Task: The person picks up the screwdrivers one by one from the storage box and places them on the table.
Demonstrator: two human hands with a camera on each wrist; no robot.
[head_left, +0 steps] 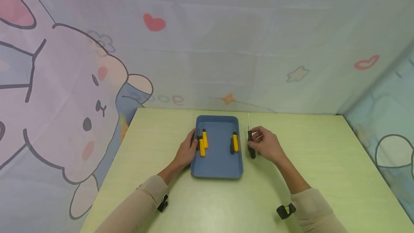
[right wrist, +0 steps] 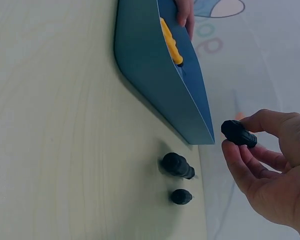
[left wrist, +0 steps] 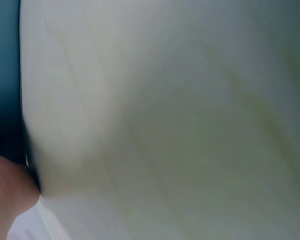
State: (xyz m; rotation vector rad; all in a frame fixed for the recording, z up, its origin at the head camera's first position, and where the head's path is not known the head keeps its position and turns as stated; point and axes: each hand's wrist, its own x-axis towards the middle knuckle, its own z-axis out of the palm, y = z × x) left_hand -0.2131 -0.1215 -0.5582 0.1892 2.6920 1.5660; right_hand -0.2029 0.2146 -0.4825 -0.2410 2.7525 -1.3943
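Beige sleeves (head_left: 139, 200) came closest to me, reaching forward over the pale green table (head_left: 307, 146) from the person at its near edge. Their left hand (head_left: 187, 150) gripped the left rim of a blue plastic tray (head_left: 216, 172), thumb over the edge. Just to the right of the tray, outside it, the right hand (head_left: 265, 145) pinched a black-handled screwdriver (head_left: 249, 136) between thumb and fingers, its metal shaft pointing toward the wall hanging (head_left: 275, 46). I judged the sorting to be partly done. Inside the tray, two yellow-handled screwdrivers (head_left: 202, 148) lay along the left side, with what looked like a dark handle (head_left: 198, 143) beside them, half hidden near the thumb. Along the right side lay another yellow-handled one (head_left: 235, 144) and, next to it, a black-handled one (head_left: 231, 147). What remained, as far as I could tell, was the piece in the fingers plus two loose black handles (right wrist: 176, 164) lying near each other on the table, just off the tray's right side; their shafts were mostly out of sight.
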